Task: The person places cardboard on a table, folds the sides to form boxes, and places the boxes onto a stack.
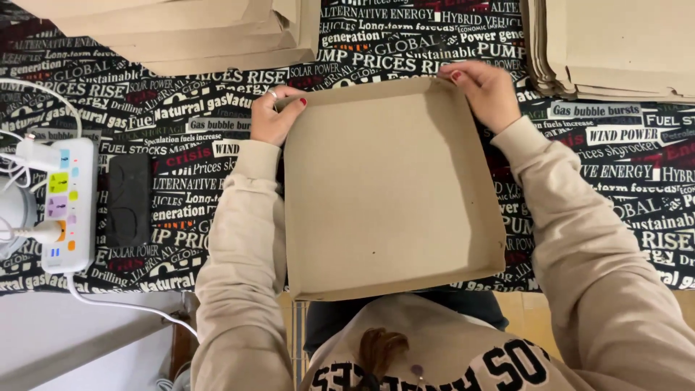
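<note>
A shallow brown cardboard box tray (384, 188) lies on the table in front of me, its side walls folded up. My left hand (274, 116) pinches the tray's far left corner, with a ring on one finger and red nails. My right hand (483, 88) grips the far right corner, fingers curled over the back wall. Both beige sleeves run down along the tray's two sides.
Stacks of flat brown cardboard sheets lie at the far left (181, 32) and far right (615, 47). A white power strip (66, 206) with plugs and cables sits at the left, a black flat object (128, 200) beside it. The tablecloth (615, 166) is black with printed text.
</note>
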